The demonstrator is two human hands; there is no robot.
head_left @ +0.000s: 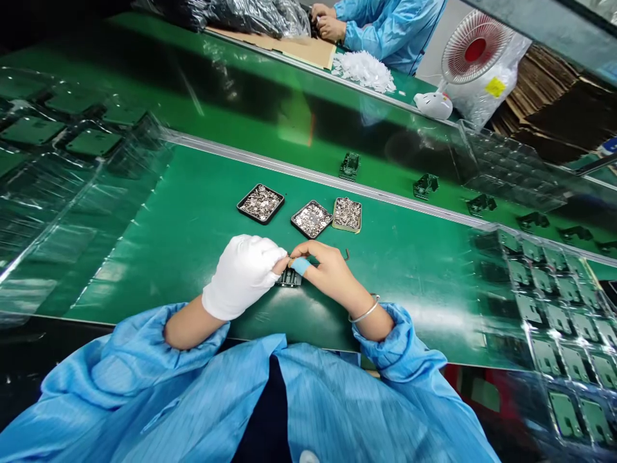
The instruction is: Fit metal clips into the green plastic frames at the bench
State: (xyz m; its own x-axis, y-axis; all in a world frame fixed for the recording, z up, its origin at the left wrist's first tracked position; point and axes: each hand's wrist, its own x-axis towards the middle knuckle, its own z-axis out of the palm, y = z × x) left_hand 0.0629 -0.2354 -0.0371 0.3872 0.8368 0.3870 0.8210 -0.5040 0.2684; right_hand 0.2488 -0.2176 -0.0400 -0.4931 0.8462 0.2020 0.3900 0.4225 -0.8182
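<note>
My left hand (245, 273) wears a white glove that leaves the fingertips bare, and its fingers are closed at the left side of a small green circuit board (289, 278). My right hand (328, 267) is bare, with blue tape on the thumb. Its thumb and index finger pinch together at the board's upper edge; whatever is between the tips is too small to make out. The fingers hide the board's upper part. Just beyond the hands stand three square trays of small shiny metal parts: a left one (247, 217), a middle one (303, 233) and a right one (354, 229).
A small bent L-shaped piece (347, 254) lies right of my hand. Clear plastic trays with boards flank me, at left (91, 143) and right (544, 283). Several assembled boards (349, 166) sit along the strip beyond the rail (289, 170). Across, a co-worker's hands (330, 26) handle something dark near a fan (475, 48).
</note>
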